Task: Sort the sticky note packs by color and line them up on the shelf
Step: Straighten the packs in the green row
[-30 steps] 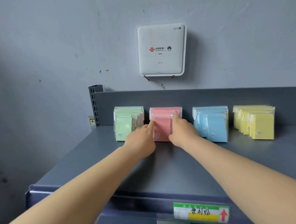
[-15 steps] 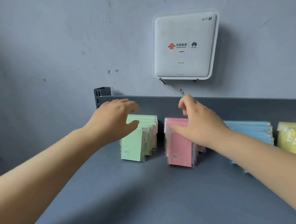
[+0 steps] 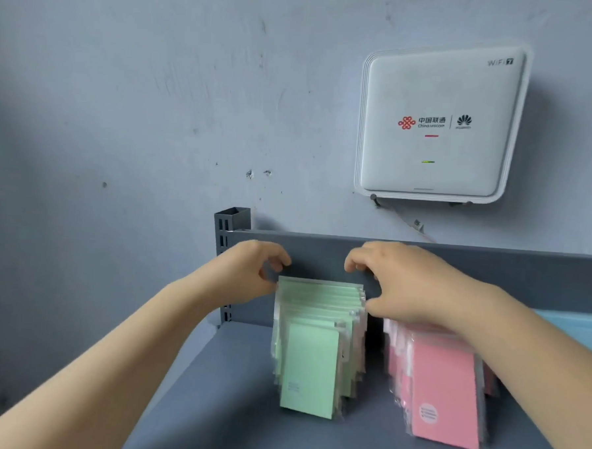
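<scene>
**Both hands at the green packs**

The left hand [image 3: 251, 273] and right hand [image 3: 408, 285] reach in with fingers curled, thumbs touching the top corners of the green packs [image 3: 315, 345]; whether they pinch them I cannot tell. The green packs stand upright on the grey shelf [image 3: 209, 408]. Just right stand the pink packs [image 3: 444, 386], partly under the right forearm. Farther right, a blue strip [image 3: 577, 328]. Behind runs the back panel [image 3: 320, 256], and on the wall hangs a white router [image 3: 440, 122].

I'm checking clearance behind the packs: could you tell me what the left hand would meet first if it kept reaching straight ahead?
Most likely the shelf's grey back panel, just beyond the left hand above the green packs; depth between them is unclear.
</scene>
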`<state>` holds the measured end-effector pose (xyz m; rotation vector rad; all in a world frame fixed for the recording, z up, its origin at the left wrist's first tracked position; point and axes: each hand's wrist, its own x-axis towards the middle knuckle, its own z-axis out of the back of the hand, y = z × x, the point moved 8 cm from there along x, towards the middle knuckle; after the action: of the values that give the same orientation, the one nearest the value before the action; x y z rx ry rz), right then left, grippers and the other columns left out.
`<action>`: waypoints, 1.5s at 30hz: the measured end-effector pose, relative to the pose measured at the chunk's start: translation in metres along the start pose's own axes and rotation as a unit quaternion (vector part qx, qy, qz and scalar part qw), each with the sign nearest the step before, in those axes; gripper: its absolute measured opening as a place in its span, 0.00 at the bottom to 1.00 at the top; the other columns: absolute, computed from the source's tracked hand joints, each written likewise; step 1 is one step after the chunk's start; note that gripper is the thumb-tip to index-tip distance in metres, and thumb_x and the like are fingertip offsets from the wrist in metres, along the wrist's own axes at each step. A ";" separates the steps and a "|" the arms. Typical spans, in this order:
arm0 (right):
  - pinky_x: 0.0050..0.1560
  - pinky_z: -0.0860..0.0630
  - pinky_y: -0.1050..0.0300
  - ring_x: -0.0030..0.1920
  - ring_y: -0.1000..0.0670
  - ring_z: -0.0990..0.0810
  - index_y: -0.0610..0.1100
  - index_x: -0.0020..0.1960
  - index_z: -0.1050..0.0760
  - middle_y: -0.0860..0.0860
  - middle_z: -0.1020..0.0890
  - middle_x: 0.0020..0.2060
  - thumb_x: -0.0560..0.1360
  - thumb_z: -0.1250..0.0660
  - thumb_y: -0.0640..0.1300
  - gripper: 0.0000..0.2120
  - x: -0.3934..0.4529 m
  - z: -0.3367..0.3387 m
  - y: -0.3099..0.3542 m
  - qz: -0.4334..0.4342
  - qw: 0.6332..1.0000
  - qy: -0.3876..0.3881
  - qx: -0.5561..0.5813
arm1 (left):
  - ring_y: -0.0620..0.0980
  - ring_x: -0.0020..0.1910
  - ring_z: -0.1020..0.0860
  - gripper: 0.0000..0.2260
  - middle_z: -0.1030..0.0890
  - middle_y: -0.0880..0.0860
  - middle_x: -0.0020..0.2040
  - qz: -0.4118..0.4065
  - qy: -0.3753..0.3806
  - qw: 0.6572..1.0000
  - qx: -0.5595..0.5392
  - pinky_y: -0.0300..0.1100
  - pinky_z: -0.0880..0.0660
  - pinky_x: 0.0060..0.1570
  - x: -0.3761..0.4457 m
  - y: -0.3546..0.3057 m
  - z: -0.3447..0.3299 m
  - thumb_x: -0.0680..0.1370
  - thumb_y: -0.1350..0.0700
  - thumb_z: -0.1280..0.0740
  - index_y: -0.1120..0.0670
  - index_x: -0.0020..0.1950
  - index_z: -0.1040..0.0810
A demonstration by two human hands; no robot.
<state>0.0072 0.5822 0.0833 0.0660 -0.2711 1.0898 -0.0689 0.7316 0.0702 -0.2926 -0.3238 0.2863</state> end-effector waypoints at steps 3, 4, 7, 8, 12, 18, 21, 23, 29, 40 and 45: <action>0.54 0.29 0.56 0.46 0.53 0.30 0.54 0.60 0.31 0.59 0.32 0.46 0.70 0.34 0.45 0.19 0.006 -0.007 0.005 0.019 1.000 -0.014 -0.016 | 0.44 0.42 0.22 0.18 0.24 0.42 0.46 0.020 -0.022 0.998 -0.060 0.29 0.29 0.39 0.004 0.017 0.000 0.71 0.65 0.34 0.51 0.59 0.24; 0.57 0.31 0.56 0.46 0.54 0.30 0.54 0.60 0.31 0.59 0.32 0.46 0.70 0.35 0.44 0.19 0.008 -0.010 0.008 0.024 0.999 -0.011 -0.020 | 0.46 0.44 0.20 0.19 0.25 0.41 0.46 0.027 -0.016 0.996 -0.078 0.30 0.28 0.37 0.004 0.021 -0.002 0.70 0.66 0.34 0.51 0.59 0.25; 0.53 0.33 0.60 0.49 0.53 0.28 0.54 0.64 0.32 0.58 0.31 0.51 0.71 0.36 0.41 0.23 0.010 -0.021 0.010 0.019 1.000 0.010 -0.008 | 0.48 0.48 0.19 0.21 0.25 0.43 0.50 0.042 0.011 0.990 -0.131 0.31 0.26 0.33 -0.002 0.024 -0.014 0.68 0.64 0.30 0.48 0.58 0.27; 0.51 0.32 0.60 0.51 0.53 0.27 0.55 0.64 0.32 0.58 0.30 0.52 0.70 0.35 0.40 0.24 0.010 -0.022 0.009 0.013 1.000 0.011 -0.001 | 0.48 0.47 0.19 0.23 0.25 0.44 0.50 0.040 0.019 0.989 -0.141 0.35 0.23 0.37 -0.004 0.024 -0.019 0.66 0.63 0.27 0.48 0.58 0.28; 0.51 0.27 0.56 0.50 0.51 0.24 0.55 0.61 0.31 0.58 0.30 0.51 0.70 0.34 0.39 0.23 0.011 -0.028 0.007 -0.002 1.000 -0.001 0.020 | 0.50 0.44 0.18 0.26 0.21 0.49 0.50 0.042 0.026 0.975 -0.218 0.49 0.20 0.48 -0.005 0.029 -0.034 0.65 0.63 0.25 0.46 0.55 0.31; 0.51 0.27 0.57 0.50 0.52 0.25 0.52 0.58 0.28 0.58 0.31 0.46 0.70 0.32 0.38 0.19 0.013 -0.030 0.007 -0.011 0.999 -0.033 0.024 | 0.48 0.37 0.21 0.22 0.21 0.48 0.45 0.026 -0.038 0.970 -0.238 0.43 0.21 0.41 -0.003 0.033 -0.035 0.68 0.65 0.26 0.47 0.54 0.31; 0.50 0.27 0.55 0.49 0.50 0.25 0.52 0.57 0.29 0.59 0.34 0.44 0.71 0.33 0.38 0.17 0.013 -0.027 0.009 -0.017 0.998 -0.055 0.007 | 0.44 0.36 0.22 0.22 0.23 0.44 0.43 0.013 -0.078 0.971 -0.225 0.37 0.22 0.40 -0.001 0.030 -0.030 0.68 0.64 0.26 0.46 0.54 0.32; 0.51 0.27 0.54 0.51 0.50 0.25 0.53 0.56 0.30 0.58 0.33 0.44 0.72 0.34 0.39 0.16 0.013 -0.026 0.010 -0.020 0.998 -0.052 -0.011 | 0.44 0.37 0.21 0.22 0.23 0.44 0.44 0.018 -0.080 0.975 -0.206 0.40 0.21 0.41 0.000 0.029 -0.031 0.69 0.62 0.26 0.46 0.54 0.32; 0.52 0.28 0.56 0.52 0.52 0.25 0.51 0.55 0.27 0.57 0.26 0.47 0.73 0.33 0.45 0.11 0.012 -0.020 0.002 -0.046 0.998 -0.036 -0.024 | 0.43 0.41 0.18 0.14 0.17 0.48 0.44 0.057 -0.094 0.975 -0.195 0.42 0.20 0.43 0.001 0.041 -0.024 0.69 0.59 0.25 0.51 0.52 0.23; 0.54 0.27 0.53 0.52 0.51 0.25 0.50 0.57 0.25 0.54 0.26 0.51 0.72 0.40 0.33 0.18 0.009 -0.014 0.003 -0.041 0.999 -0.027 0.014 | 0.39 0.32 0.24 0.07 0.16 0.47 0.42 0.061 -0.103 0.978 -0.170 0.33 0.26 0.34 -0.001 0.043 -0.021 0.72 0.56 0.28 0.52 0.49 0.21; 0.50 0.25 0.61 0.45 0.59 0.22 0.53 0.52 0.26 0.60 0.24 0.42 0.69 0.32 0.42 0.14 -0.001 0.001 0.013 -0.034 0.997 -0.012 0.072 | 0.43 0.27 0.21 0.05 0.17 0.50 0.36 0.050 -0.066 0.971 -0.222 0.37 0.23 0.28 -0.016 0.034 -0.007 0.70 0.60 0.28 0.53 0.41 0.22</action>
<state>-0.0051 0.5875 0.0825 0.2159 -0.2096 1.0400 -0.0882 0.7560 0.0482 -0.7353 -0.5063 0.3325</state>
